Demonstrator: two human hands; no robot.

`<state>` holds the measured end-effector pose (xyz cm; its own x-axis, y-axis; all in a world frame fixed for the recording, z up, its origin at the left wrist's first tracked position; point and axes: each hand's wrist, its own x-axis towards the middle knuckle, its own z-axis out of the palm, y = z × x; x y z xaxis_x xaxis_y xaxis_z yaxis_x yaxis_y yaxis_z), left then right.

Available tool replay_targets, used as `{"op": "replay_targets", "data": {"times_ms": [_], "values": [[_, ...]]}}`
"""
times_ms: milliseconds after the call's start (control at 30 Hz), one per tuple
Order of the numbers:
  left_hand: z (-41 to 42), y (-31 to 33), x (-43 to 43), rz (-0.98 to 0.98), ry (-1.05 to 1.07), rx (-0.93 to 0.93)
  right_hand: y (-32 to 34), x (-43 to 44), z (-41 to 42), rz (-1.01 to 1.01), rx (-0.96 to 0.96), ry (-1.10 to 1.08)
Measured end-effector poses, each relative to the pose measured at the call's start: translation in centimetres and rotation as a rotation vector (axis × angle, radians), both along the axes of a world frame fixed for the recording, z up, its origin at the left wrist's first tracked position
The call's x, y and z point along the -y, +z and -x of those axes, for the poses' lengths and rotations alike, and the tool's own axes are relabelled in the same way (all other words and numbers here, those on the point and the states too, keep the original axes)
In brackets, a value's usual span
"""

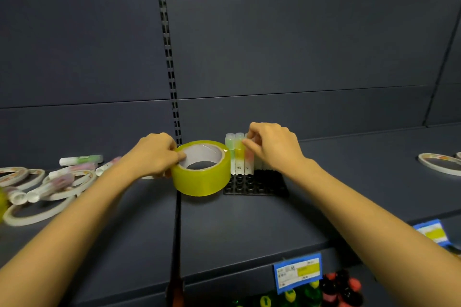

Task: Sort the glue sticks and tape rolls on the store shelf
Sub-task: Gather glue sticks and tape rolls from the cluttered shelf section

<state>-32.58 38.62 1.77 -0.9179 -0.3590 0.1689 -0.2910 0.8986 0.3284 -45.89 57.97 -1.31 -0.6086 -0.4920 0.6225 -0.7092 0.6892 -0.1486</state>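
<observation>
Fingers of the left hand are curled over the left rim of the yellow tape roll, which is gripped with its open core tilted up toward the camera. A pink-banded glue stick is pinched at its top by the right hand.

Behind everything, the dark back panel is divided by a slotted upright. Wide bare room is left on the shelf in front of both hands, out to its front edge, and to the right of the tray. Flat white tape rolls are heaped at the left edge of the view, with loose glue sticks lying among and behind them; another flat roll is seen far right, well apart.

The yellow roll is held just beside the left edge of the black tray, whose front sockets are unfilled. Upright glue sticks are lined along its back row, near the back panel.

A blue-and-yellow price label is fixed on the shelf's front edge, and a second label farther right; their print is too blurred to be read.
</observation>
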Motion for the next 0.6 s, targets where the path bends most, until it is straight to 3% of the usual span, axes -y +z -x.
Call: {"op": "replay_targets", "data": {"times_ms": [400,600], "values": [[0.2,0.4,-4.1,-0.050,0.017,-0.051,1.6,-3.8,0.4,-0.145,0.071,0.137],[2.5,0.0,-7.5,-0.051,-0.088,-0.058,1.1,-10.2,0.5,-0.106,0.114,0.029]]}}
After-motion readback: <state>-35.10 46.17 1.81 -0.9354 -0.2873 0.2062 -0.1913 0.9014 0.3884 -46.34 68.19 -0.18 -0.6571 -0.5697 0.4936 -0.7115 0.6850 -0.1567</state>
